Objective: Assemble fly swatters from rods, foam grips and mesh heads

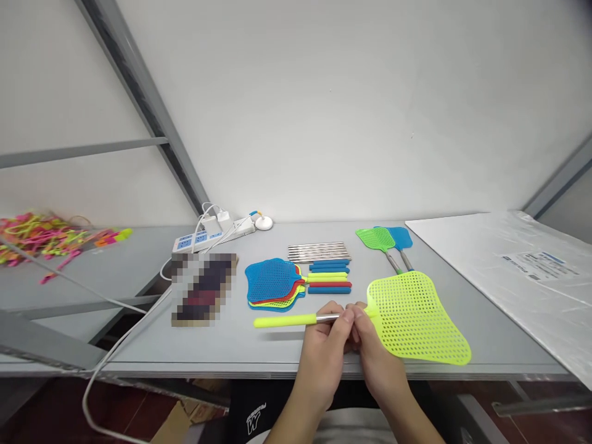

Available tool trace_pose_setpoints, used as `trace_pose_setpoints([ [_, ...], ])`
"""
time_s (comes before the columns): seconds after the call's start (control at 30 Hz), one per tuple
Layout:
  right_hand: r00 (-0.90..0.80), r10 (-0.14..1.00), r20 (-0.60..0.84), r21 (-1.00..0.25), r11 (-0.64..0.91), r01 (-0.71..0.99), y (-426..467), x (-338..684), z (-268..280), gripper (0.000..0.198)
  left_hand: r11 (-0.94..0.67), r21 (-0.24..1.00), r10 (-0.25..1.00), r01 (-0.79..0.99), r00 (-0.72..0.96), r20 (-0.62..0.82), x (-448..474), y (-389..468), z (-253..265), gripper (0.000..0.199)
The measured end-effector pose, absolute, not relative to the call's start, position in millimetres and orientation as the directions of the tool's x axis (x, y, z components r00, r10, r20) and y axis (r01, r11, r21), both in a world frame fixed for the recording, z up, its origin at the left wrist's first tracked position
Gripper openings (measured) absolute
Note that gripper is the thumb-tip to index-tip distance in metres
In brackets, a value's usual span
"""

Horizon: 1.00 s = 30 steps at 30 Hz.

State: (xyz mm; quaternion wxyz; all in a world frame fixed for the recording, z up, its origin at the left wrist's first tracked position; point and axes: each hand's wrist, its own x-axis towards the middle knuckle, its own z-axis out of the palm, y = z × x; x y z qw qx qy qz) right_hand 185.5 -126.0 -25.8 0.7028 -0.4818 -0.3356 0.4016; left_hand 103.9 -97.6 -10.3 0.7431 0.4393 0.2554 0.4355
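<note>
Both hands hold a yellow fly swatter above the front of the table. My left hand is closed round its metal rod, with the yellow grip sticking out to the left. Pinched where the rod meets the mesh head is my right hand; the fingertips of both hands touch there and hide the joint. Behind them lies a stack of blue, red and yellow swatter heads. Beside it are several coloured handle grips and a row of metal rods.
A green swatter and a blue swatter lie at the back right. A wrapped white panel covers the right side. On the left are a power strip with cables, a blurred-out flat object and a colourful pile.
</note>
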Motion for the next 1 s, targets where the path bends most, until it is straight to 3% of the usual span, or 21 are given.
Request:
trace_pose_setpoints([
  [0.23,0.363,0.927,0.095,-0.911,0.228,-0.345,-128,185,-30,0.042,0.177,0.872,0.899,-0.457,0.435,0.045,97,-99,-16,0.037],
  [0.43,0.306,0.939,0.155,-0.907,0.258,-0.333,-134,191,-30,0.048,0.061,0.932,0.918,-0.357,0.387,0.089,92,-104,-17,0.04],
  [0.53,0.301,0.946,0.124,-0.909,0.23,-0.348,-133,191,-26,0.049,0.119,0.895,0.913,-0.43,0.401,0.071,95,-105,-15,0.041],
  [0.8,0.372,0.924,0.09,-0.875,0.252,-0.414,-134,186,-29,0.049,0.153,0.859,0.898,-0.488,0.431,0.085,93,-102,-19,0.036],
  [1.0,0.545,0.835,-0.067,-0.822,0.264,-0.505,-133,180,-23,0.046,0.054,0.91,0.898,-0.41,0.419,0.136,91,-102,-20,0.033],
])
